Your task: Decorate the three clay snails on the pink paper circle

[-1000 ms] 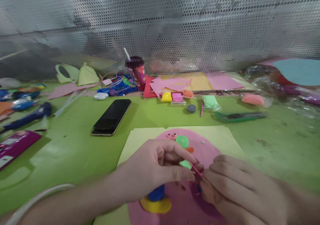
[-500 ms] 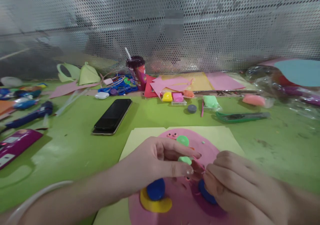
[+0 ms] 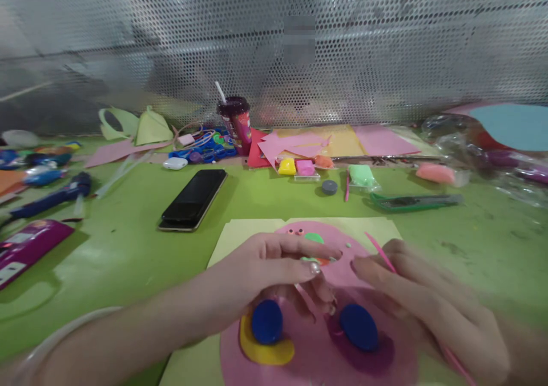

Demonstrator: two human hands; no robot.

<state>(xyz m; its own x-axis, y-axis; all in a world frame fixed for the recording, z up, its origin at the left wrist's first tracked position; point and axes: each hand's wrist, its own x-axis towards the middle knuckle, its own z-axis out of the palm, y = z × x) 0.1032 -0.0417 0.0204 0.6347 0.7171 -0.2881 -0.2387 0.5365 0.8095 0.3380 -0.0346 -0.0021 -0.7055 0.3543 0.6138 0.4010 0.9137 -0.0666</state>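
My left hand (image 3: 286,269) hovers over a round pink sheet (image 3: 317,369), its fingers stretched and apart. Bits of light green and orange clay (image 3: 320,261) show between its index finger and thumb, seemingly behind them. My right hand (image 3: 428,294) holds a thin pink modelling tool (image 3: 380,251) that slants through its fingers. On the sheet, a blue disc (image 3: 267,322) lies over a yellow piece (image 3: 269,354), and another blue disc (image 3: 358,327) overlaps a purple one (image 3: 381,358). Beyond my left hand is a green disc (image 3: 314,237) beside two small eye-like pieces (image 3: 295,232).
A phone (image 3: 194,198) lies left of the pale yellow paper (image 3: 226,240). Behind are a lidded cup (image 3: 236,124), clay packets (image 3: 361,175), a grey cap (image 3: 329,187) and a green cutter (image 3: 415,202). A glue gun (image 3: 51,197) is at far left.
My hands have moved apart. The right hand has drawn back rightward, with the pink tool now slanting through its fingers. The left hand's fingers have spread, uncovering the right blue disc.
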